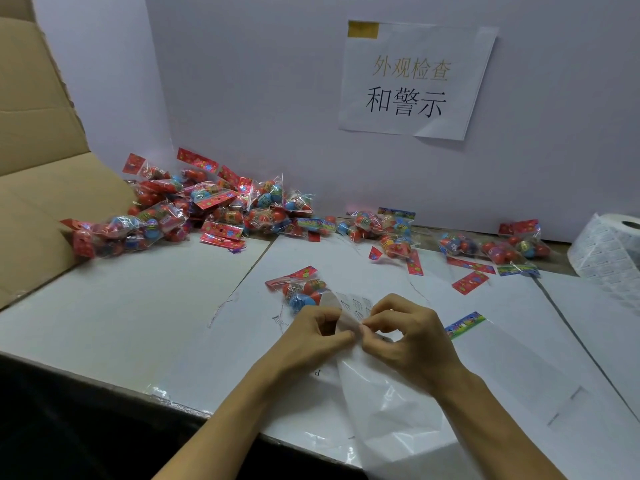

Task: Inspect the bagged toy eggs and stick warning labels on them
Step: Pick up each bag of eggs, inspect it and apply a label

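Observation:
Both hands meet over the middle of the white table (138, 306). My left hand (320, 329) and my right hand (403, 332) pinch a strip of white warning labels (349, 308) between thumbs and fingertips, the strip curling up between them. Just beyond the fingers lies one bag of toy eggs (301, 289) with a red header card and red and blue eggs inside. The backing strip runs down toward me as a glossy translucent band (388, 420).
A large heap of bagged eggs (207, 206) lies at the back left beside a cardboard box flap (41, 188). More bags (495, 247) sit at the back right. A label roll (609, 251) stands at the right edge. A paper sign (415, 81) hangs on the back wall.

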{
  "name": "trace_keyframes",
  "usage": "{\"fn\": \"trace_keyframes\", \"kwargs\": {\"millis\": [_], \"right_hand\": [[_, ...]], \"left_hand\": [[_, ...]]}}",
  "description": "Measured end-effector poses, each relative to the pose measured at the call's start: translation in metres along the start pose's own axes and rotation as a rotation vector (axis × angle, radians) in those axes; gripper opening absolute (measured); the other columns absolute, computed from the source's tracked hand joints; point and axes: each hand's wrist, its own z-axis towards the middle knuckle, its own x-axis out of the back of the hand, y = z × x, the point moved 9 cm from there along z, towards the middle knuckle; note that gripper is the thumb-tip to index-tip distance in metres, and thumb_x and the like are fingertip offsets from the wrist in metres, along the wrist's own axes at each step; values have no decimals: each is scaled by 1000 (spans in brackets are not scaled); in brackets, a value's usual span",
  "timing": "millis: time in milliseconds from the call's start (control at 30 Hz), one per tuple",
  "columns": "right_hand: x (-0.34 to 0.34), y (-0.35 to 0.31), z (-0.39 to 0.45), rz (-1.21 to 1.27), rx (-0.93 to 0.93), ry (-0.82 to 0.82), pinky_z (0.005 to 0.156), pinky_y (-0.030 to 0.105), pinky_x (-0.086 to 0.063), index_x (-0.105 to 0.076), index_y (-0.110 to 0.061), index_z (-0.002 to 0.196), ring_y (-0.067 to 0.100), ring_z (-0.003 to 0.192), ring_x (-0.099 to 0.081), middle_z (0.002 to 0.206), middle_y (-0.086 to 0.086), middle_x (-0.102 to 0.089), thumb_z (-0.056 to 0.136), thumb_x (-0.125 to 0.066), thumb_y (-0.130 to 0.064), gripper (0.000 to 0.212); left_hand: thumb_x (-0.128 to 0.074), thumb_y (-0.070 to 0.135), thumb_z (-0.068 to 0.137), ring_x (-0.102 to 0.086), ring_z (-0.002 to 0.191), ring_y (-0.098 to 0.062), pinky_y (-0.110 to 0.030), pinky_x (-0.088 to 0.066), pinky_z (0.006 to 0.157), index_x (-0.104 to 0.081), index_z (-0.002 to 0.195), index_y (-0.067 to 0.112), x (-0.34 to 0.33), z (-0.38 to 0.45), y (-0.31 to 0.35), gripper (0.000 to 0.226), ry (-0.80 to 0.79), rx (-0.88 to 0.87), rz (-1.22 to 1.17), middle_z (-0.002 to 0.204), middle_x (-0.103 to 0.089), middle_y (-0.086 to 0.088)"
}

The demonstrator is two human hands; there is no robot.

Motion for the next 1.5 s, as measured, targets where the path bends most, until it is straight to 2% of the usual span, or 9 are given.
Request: {"fn": "trace_keyframes", "kwargs": {"millis": [167,267,333,500,800,1067,1200,1300,1500], "right_hand": [[1,0,0,12,-3,29,58,33,-59,-81,-5,85,16,70,-66,85,4,-70,80,-81,-12,9],[-1,2,-1,36,-19,15,60,31,-59,-81,-5,89,14,74,-66,87,3,-69,80,-83,-10,11],[-2,5,0,53,-36,0,62,31,-59,-81,-5,91,12,76,-66,89,3,-69,80,-84,-11,12],[0,6,0,80,-15,-8,64,31,-59,-82,-8,91,11,74,-66,88,2,-70,81,-84,-10,11],[1,6,0,77,-8,29,58,35,-58,-81,-5,83,16,67,-65,82,3,-69,80,-81,-11,6],[8,14,0,140,-64,135,61,19,-56,-78,-5,79,13,72,-65,82,-1,-66,79,-79,-5,1],[5,15,0,115,-51,106,66,22,-56,-79,-6,88,9,83,-64,90,1,-66,77,-83,0,13],[4,14,0,102,-45,84,68,23,-57,-79,-7,92,7,87,-64,93,1,-67,76,-87,-8,18],[7,5,0,56,7,116,62,33,-57,-81,-8,87,12,75,-66,87,1,-69,77,-87,-11,12]], "left_hand": [[-68,16,88,-73,98,-37,-53,-60,89,-79,104,7,6,0,0,21,54,2,-41,103,-78,-13],[-71,10,94,-74,91,-27,-37,-58,79,-79,103,7,10,0,0,13,78,0,-45,99,-78,-9],[-69,8,96,-73,97,-23,-33,-58,81,-80,104,9,9,0,0,14,49,-6,-28,104,-78,-8],[-65,23,92,-67,114,-30,-46,-58,98,-78,111,12,5,-2,2,25,-17,-8,-27,121,-73,-7],[-65,19,91,-68,116,-29,-49,-57,100,-78,110,16,2,-1,-1,23,-7,-9,-36,121,-74,-4],[-65,17,94,-68,119,-28,-53,-55,102,-74,120,9,4,-1,-2,28,23,16,-95,130,-71,-6],[-64,24,92,-70,112,-28,-55,-55,99,-77,112,12,7,-2,2,27,62,3,-70,120,-74,-6],[-64,23,93,-71,108,-30,-57,-55,98,-79,107,14,9,-1,5,23,79,-15,-59,113,-75,-8],[-61,8,100,-70,107,-32,-55,-54,99,-78,108,11,8,-3,6,19,41,-36,-25,109,-76,-11]]}}
